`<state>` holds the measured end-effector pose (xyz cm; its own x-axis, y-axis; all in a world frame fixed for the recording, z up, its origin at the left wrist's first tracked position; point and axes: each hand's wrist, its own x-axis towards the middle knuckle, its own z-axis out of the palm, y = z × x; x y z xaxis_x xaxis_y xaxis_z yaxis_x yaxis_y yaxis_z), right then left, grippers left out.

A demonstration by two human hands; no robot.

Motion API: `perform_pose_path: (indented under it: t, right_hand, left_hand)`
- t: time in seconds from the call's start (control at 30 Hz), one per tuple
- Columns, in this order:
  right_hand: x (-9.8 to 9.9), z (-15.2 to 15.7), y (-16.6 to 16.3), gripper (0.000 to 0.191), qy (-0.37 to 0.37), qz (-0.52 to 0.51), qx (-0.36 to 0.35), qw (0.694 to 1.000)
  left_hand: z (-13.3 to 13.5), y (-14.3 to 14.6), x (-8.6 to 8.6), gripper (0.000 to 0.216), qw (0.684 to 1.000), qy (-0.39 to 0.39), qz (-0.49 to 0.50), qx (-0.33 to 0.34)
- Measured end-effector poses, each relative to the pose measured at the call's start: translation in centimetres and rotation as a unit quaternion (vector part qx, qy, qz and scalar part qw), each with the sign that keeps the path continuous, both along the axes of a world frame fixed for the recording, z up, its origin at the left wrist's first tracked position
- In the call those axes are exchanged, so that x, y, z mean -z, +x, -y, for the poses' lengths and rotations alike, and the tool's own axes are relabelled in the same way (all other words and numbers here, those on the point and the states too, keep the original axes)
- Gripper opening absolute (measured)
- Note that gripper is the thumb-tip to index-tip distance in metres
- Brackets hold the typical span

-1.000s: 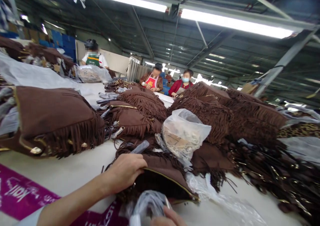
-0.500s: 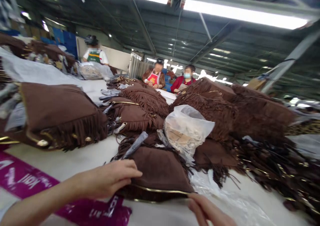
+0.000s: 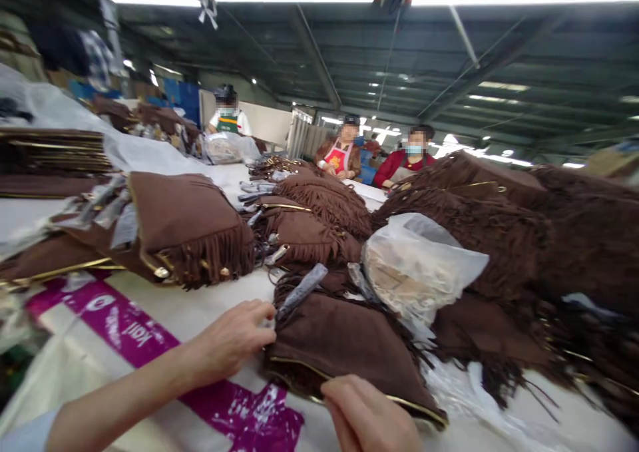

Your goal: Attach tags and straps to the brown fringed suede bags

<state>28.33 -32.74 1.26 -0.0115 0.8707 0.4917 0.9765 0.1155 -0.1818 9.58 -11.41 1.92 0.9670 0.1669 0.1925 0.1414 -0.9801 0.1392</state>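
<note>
A brown fringed bag point(image 3: 344, 335) lies on the table before me, its gold zipper edge facing me and a dark gap showing along it. At the bag's left end, my left hand point(image 3: 237, 342) is closed, thumb and fingers pinched on the corner; a small greyish bit shows at the fingertips. My right hand point(image 3: 372, 412) is closed on the zippered front edge near its middle, and the fingertips' exact hold is hidden. A plastic-wrapped strap or handle piece point(image 3: 302, 291) sticks up behind the bag's left side.
Beyond the bag sits a clear plastic bag point(image 3: 419, 265) with tan contents. Stacks of brown fringed bags stand left point(image 3: 184, 209) and right point(image 3: 479, 226). Purple printed tape point(image 3: 134, 329) crosses the pale table surface. Co-workers point(image 3: 342, 152) are at the far side.
My view has turned left, so things appear shifted right. My left hand has come back to the bag's left corner; my right hand has moved from the zipper's right end toward its middle.
</note>
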Motion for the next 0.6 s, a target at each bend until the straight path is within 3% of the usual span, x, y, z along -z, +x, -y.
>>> perform_pose_path:
  t: [0.13, 0.23, 0.37, 0.6]
  right_hand:
    - [-1.2, 5.5, 7.4, 0.045, -0.054, -0.039, 0.181, 0.981]
    - [-0.1, 9.1, 10.1, 0.051, -0.152, -0.089, 0.211, 0.962]
    - [1.2, 9.9, 9.2, 0.043, -0.184, -0.126, 0.172, 0.959]
    - [-1.5, 8.9, 7.0, 0.007, -0.195, -0.169, 0.167, 0.952]
  left_hand:
    - [-1.9, 0.9, 1.0, 0.027, 1.0, -0.009, 0.012, -0.024]
    - [-3.3, 1.8, 1.1, 0.029, 0.999, -0.02, 0.001, -0.039]
    - [-3.7, 2.5, 0.2, 0.031, 0.999, -0.007, -0.02, -0.049]
    - [-3.4, 3.1, -0.2, 0.035, 0.994, 0.051, -0.042, -0.086]
